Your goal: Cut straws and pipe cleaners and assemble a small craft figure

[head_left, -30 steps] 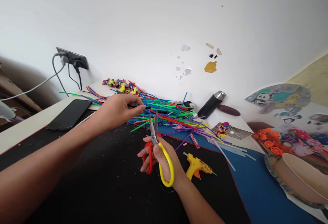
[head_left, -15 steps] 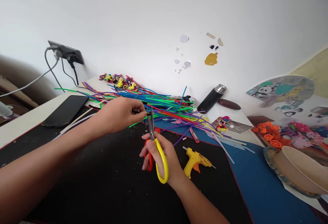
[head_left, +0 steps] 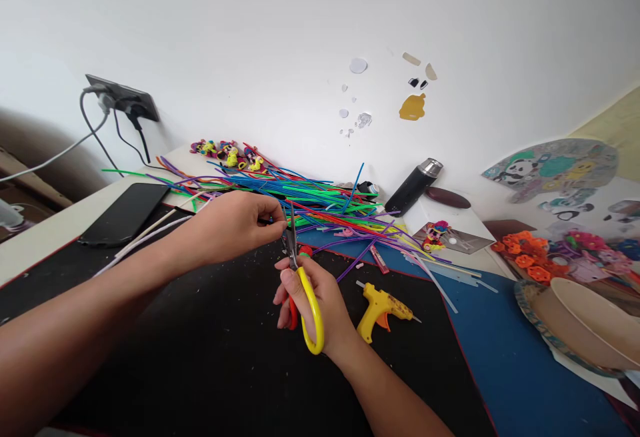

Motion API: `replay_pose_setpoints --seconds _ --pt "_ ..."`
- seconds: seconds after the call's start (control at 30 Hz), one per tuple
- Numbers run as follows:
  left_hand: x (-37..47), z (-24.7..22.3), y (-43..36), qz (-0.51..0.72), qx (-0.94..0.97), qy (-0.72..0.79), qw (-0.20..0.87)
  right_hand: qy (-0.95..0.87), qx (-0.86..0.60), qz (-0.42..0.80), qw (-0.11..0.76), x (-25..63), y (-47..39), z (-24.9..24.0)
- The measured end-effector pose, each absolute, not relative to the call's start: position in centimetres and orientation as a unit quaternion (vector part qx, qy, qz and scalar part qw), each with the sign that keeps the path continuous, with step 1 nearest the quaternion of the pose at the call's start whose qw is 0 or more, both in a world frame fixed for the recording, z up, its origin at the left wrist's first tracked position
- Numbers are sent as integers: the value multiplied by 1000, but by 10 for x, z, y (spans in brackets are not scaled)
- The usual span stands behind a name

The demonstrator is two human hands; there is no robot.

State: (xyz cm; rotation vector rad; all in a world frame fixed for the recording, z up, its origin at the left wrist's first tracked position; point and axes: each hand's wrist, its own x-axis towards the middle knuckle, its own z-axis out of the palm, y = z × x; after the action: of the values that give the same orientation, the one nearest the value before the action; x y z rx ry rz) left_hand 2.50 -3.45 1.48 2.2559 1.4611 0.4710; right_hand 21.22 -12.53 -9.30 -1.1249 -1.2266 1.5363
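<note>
My right hand is closed on scissors with one yellow and one red handle, their blades pointing up and slightly parted. My left hand pinches a thin black pipe cleaner, whose end meets the scissor blades; much of it is hidden behind the fingers. Beyond both hands lies a loose heap of coloured pipe cleaners, blue, green, red and purple. A small red object shows just behind the scissors.
A yellow glue gun lies right of my right hand on the black mat. Left is a black phone. Behind stand a black flask and small figures; a bowl sits at the right.
The scissor blades have come closer together and moved slightly left. My left hand keeps its pinch in nearly the same place. The view has shifted a little.
</note>
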Motion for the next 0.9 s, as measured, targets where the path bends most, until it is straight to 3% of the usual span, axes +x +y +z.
replay_pose_setpoints --seconds 0.63,0.9 --pt "24 12 -34 141 819 520 197 -495 -463 608 413 213 -125 -86" --pt "3 6 -24 39 868 469 160 -492 -461 657 336 203 -130 -90"
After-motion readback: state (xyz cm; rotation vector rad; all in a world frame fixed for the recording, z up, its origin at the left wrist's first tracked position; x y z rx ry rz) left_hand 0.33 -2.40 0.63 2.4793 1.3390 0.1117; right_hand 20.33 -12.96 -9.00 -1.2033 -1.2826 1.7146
